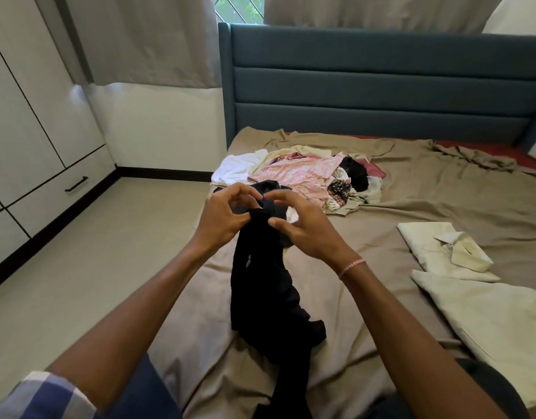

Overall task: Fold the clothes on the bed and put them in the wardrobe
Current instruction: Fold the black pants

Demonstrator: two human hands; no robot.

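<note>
Navy cloth, a dark garment (260, 282), hangs bunched from both hands down to the tan sheet (411, 213), with its lower end crumpled near the person's lap. The left hand (221, 219) and right hand (303, 228) are close together at its top edge, each pinching the fabric between thumb and fingers.

The grip takes only a narrow bit of a twisted piece, so I judge the main risk is that it gets folded while still tangled. A sleeve or leg caught inside would make a lumpy, crooked fold. A slipped pinch would drop it back in a heap. The loose sheet is another hazard, since it is rumpled and could drag or crease anything smoothed out on it.

To the right, a cream shirt (442, 252) lies folded with its collar up, just beside a second pale garment (487, 322) spread flat. Farther up the bed, a mixed pile of clothes (306, 176) in pink, white, black and a print waits unfolded.

Beyond it the red mattress shows where the sheet has pulled away, below a padded blue-grey headboard (381, 86). Grey curtains (145, 40) hang over the window behind. White wardrobe doors (34, 116), closed, stand across the pale floor (94, 252) on the left.
</note>
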